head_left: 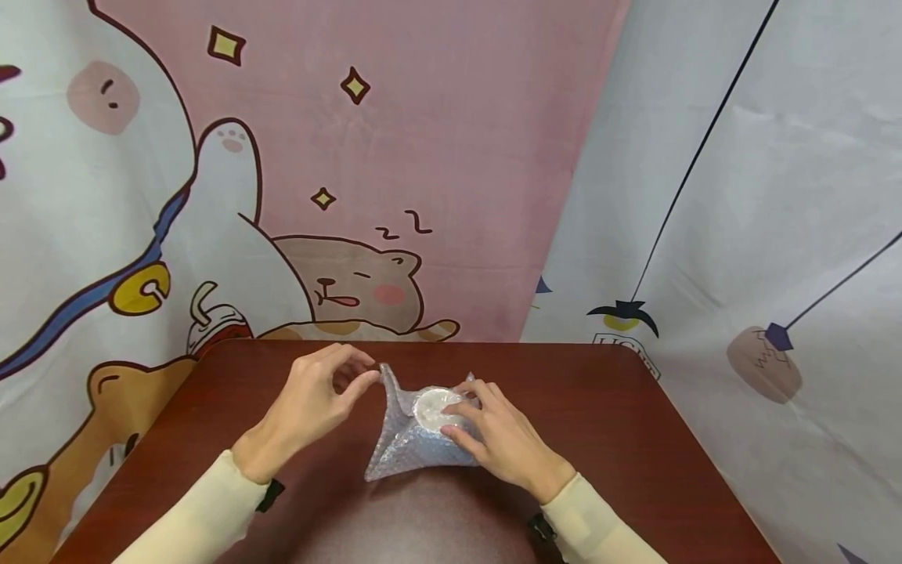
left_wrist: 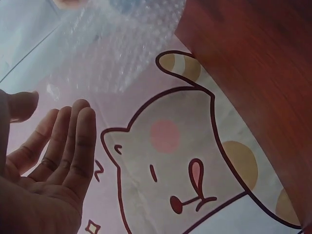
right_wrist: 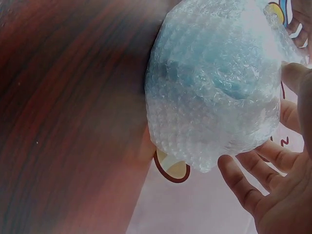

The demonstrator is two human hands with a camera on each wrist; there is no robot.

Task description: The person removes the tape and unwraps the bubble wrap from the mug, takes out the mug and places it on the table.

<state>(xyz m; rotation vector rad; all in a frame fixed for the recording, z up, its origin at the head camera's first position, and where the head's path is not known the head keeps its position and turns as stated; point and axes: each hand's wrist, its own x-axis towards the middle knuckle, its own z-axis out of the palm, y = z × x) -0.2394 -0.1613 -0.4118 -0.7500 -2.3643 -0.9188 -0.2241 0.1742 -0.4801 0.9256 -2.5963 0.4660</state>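
A light blue object with a round white top [head_left: 431, 409] sits in clear bubble wrap [head_left: 395, 450] on the table. My right hand [head_left: 510, 442] holds this bundle from the right, its thumb and fingers about the top and far side. In the right wrist view, the fingertips meet the bubble wrap [right_wrist: 214, 87], and the blue shows through it. To the left, my left hand [head_left: 310, 395] is beside a raised corner of the wrap. The left wrist view shows the left hand [left_wrist: 53, 161] with fingers extended and thumb apart, holding nothing, below the bubble wrap [left_wrist: 122, 53].
The dark reddish-brown table [head_left: 599, 407] stretches around the bundle on all sides. Behind it hangs a cloth backdrop [head_left: 458, 141] with cartoon animals, and a pale cloth [head_left: 775, 196] hangs at the right.
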